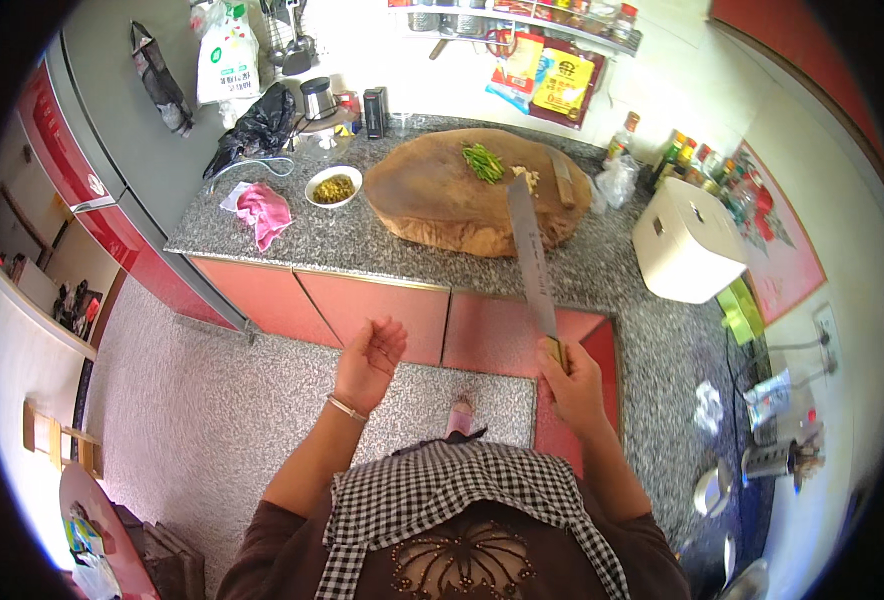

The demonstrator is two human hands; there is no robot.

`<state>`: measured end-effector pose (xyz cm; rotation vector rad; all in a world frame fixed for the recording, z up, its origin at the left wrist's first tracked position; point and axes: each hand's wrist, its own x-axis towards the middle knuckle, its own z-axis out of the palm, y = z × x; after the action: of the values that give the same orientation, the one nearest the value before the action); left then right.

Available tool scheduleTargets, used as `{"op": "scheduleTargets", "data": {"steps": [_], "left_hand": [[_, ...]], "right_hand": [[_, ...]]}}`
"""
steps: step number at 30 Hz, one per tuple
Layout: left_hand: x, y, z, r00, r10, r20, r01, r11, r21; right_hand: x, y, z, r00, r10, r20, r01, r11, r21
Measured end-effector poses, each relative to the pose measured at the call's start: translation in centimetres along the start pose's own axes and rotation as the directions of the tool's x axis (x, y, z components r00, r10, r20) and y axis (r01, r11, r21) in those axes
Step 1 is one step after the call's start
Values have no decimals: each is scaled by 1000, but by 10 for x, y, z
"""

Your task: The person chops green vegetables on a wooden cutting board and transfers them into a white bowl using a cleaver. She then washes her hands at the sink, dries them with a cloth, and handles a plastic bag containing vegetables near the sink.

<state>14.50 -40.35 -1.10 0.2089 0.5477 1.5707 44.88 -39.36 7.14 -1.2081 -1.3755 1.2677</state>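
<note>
My right hand (pixel 575 382) is closed on the handle of a long, broad-bladed kitchen knife (pixel 532 262), whose blade points away from me over the counter edge and the near right part of a thick wooden chopping board (pixel 434 180). My left hand (pixel 373 360) is raised palm up before the cabinets, fingers apart and holding nothing. On the board lie chopped green vegetable pieces (pixel 482 163), a small heap of pale minced bits (pixel 526 178) near the blade's tip, and a smaller knife (pixel 561 177) at the right. A white bowl (pixel 334 186) of chopped greenish food stands left of the board.
A pink cloth (pixel 263 214) lies on the granite counter (pixel 382 259) at the left, near a black plastic bag (pixel 262 124). Right of the board are a knotted clear bag (pixel 616 182), several bottles (pixel 674 157) and a white box-shaped container (pixel 688 240). A refrigerator (pixel 149 165) stands at the left.
</note>
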Motion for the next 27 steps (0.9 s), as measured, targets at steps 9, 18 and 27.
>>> {"op": "scheduleTargets", "data": {"steps": [9, 18, 27], "left_hand": [[136, 52, 23, 987, 162, -9, -162, 983, -91], [228, 81, -16, 996, 56, -70, -69, 977, -201], [300, 127, -37, 981, -182, -61, 178, 982, -61]], "right_hand": [[192, -18, 27, 952, -253, 169, 272, 958, -95], [350, 10, 88, 921, -337, 195, 367, 581, -727], [385, 24, 152, 998, -41, 44, 56, 386, -921]]}}
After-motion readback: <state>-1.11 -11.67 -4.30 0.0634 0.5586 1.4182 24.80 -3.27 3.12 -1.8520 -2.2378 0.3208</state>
